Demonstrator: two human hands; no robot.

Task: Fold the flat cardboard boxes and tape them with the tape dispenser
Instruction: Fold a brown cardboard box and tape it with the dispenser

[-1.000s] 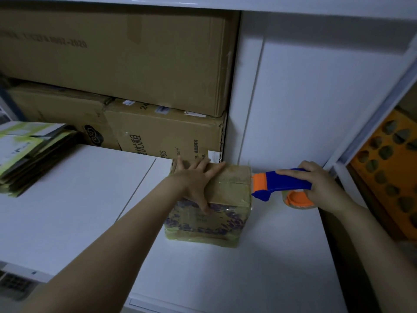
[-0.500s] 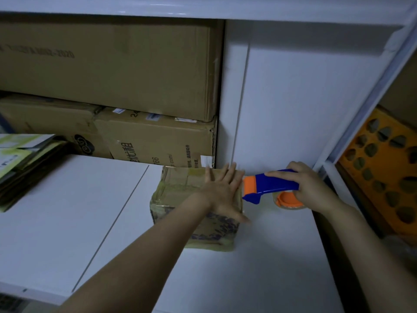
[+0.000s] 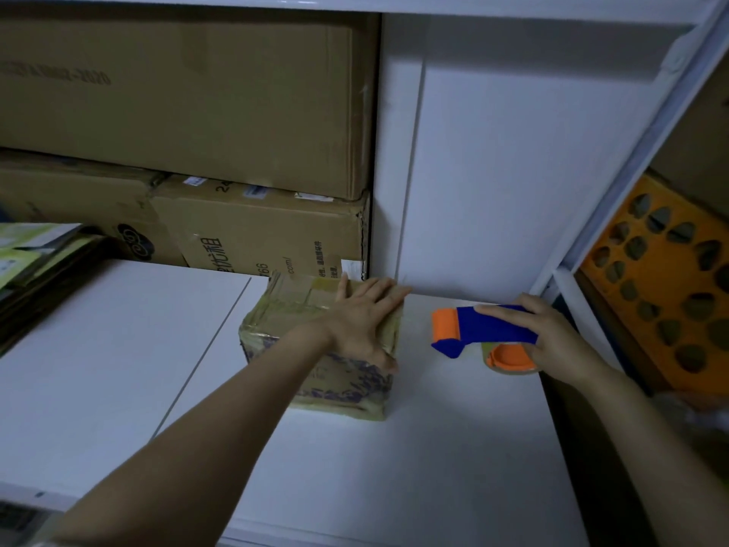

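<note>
1. Currently the small box (image 3: 292,313) sits on the white counter (image 3: 434,448), close to the back wall and just in front of the stacked cartons (image 3: 256,238). Glossy tape shows on its top and edges.
2. Key relation: the box lies left of the tape dispenser (image 3: 485,329). Bare counter shows between the box's right face and the dispenser's orange nose, so they are near but not touching.
3. Dispenser long axis runs left-right. The orange roller end points at the box and the tape roll is at the right end.
4. Left hand (image 3: 363,325) is the nearer one, flat on the right part of the box top. Fingers are straight and point at the wall, with the thumb down over the near right corner. It presses, no grip.
5. Right hand (image 3: 560,341) has its fingers curled over the blue handle and grips the dispenser low by the counter. Can't tell if the roll touches down.
6. No tape strip is visible across the gap. My read: any further pass means a short leftward travel to the box's right edge.
</note>
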